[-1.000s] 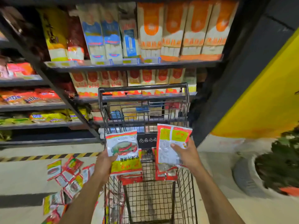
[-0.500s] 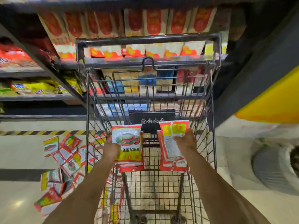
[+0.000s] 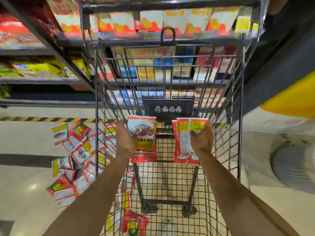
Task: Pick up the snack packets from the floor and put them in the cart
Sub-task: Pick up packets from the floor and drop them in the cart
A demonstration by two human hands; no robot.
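Note:
Both my arms reach down inside the wire shopping cart (image 3: 240,116). My left hand (image 3: 125,142) grips a stack of red, white and yellow snack packets (image 3: 144,133) low in the basket. My right hand (image 3: 202,140) grips a second stack of snack packets (image 3: 183,142), their printed backs facing me. Both stacks hang just above the cart's mesh floor. Several more snack packets (image 3: 73,150) lie scattered on the floor left of the cart, and a few more packets (image 3: 134,223) show near the cart's near left corner.
Store shelves (image 3: 42,80) full of packaged goods stand behind and left of the cart. A yellow-and-black hazard strip (image 3: 42,119) runs along the floor. A yellow panel (image 3: 293,99) and a round grey base (image 3: 289,166) sit to the right.
I have leaned over the cart and lowered both hands with their packet stacks from above the rim deep into the basket. The packets on the floor have not moved.

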